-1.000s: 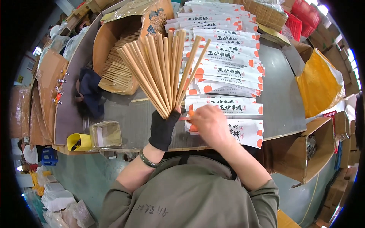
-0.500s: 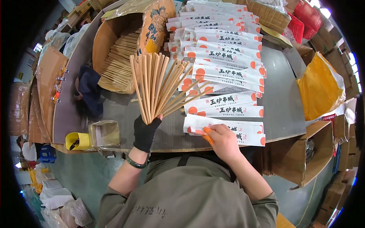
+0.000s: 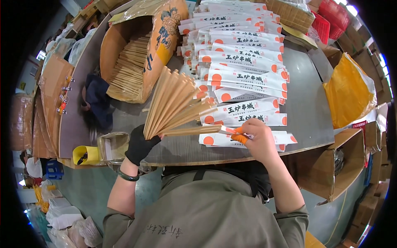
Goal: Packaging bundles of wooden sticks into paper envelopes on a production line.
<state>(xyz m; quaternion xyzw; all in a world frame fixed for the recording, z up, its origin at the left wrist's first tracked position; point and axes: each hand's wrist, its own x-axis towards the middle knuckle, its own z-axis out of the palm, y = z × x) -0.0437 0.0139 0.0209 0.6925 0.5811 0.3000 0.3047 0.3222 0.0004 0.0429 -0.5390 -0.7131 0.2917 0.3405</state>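
Observation:
In a black glove, my left hand (image 3: 142, 145) is closed round the lower ends of a fanned bundle of wooden chopsticks (image 3: 173, 101). A few sticks lean out to the right, away from the rest of the fan. My right hand (image 3: 260, 140), with orange covers on its fingertips, pinches a white paper chopstick sleeve (image 3: 228, 130). The tips of those sticks meet the sleeve's left end; whether they are inside, I cannot tell. Under my right hand lie more sleeves (image 3: 209, 139), and a long overlapping pile of printed sleeves (image 3: 248, 78) stretches toward the far side.
An open cardboard box (image 3: 159, 53) of loose chopsticks lies on its side at the far left of the table. A yellow container (image 3: 86, 154) and a small clear-taped box (image 3: 113, 146) stand at the near left edge. To the right are a yellow sack (image 3: 349, 93) and an open carton (image 3: 326, 165).
My right hand has lifted a sleeve from the near pile up to the stick tips. My left hand has shifted left and down, tilting the chopstick fan rightward.

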